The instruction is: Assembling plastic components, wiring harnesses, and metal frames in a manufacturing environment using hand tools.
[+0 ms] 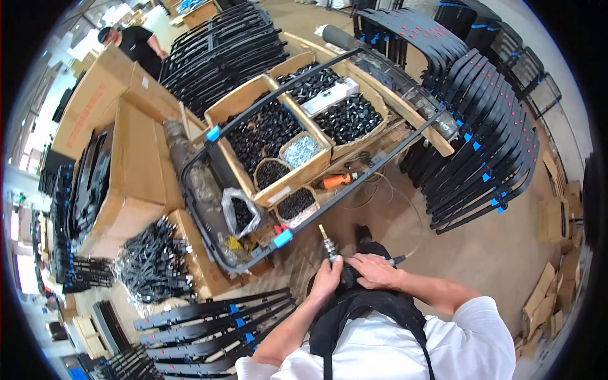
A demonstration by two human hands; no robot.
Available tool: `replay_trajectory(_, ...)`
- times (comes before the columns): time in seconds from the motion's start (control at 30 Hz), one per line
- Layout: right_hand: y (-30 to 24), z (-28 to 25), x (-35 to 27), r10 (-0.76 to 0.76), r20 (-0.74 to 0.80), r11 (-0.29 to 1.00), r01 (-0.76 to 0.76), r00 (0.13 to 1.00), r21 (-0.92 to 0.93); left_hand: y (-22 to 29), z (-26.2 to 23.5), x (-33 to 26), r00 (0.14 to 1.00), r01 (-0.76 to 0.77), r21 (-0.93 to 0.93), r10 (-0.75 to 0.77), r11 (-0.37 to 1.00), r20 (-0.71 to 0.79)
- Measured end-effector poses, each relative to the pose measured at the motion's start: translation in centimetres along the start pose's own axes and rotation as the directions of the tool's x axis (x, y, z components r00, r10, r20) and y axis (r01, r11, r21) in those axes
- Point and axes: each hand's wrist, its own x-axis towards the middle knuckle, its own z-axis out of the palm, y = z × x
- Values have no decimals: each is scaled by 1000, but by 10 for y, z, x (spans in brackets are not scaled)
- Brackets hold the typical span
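Close to my body, I hold an air screwdriver [329, 246] with its brass-coloured bit pointing away from me. My left hand [327, 277] is closed around the tool just behind its metal chuck. My right hand [376, 271] wraps over the dark tool body, whose grip is largely hidden under my fingers. A thin air hose [415, 248] runs off to the right from a fitting beside my right hand. In front of me a black tubular frame [329, 211] with blue clips lies across the work stand, touched by neither hand.
Inside the frame's outline stand wooden trays [304, 172] of black plastic parts, screws and silver hardware. An orange-and-black power tool [339, 180] lies beside them. Stacked black frames [494, 120] rise at right, cardboard boxes [136, 158] at left. Another person [136, 47] stands far left.
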Motion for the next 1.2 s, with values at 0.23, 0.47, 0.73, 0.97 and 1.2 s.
replay_trajectory(0.23, 129, -82, -15, 423, -248, 906, -404, 872, 126, 191, -15, 98, 754, -645, 273, 653, 714, 72)
replay_trajectory(0.47, 321, -159, 61, 619, -301, 781, -609, 725, 139, 297, 25, 327, 793, -530, 507, 609, 679, 14)
replay_trajectory(0.73, 409, -197, 110, 631, -194, 775, -611, 751, 160, 314, 74, 440, 921, -360, 706, 354, 610, 164)
replay_trajectory(0.97, 316, -305, 67, 262, 281, 919, -328, 923, 220, 308, 51, 433, 929, -366, 546, 328, 754, 170)
replay_trajectory(1.2, 338, -353, 196, 78, -75, 995, -73, 994, 75, 321, 52, 448, 855, -513, 681, 381, 523, 351)
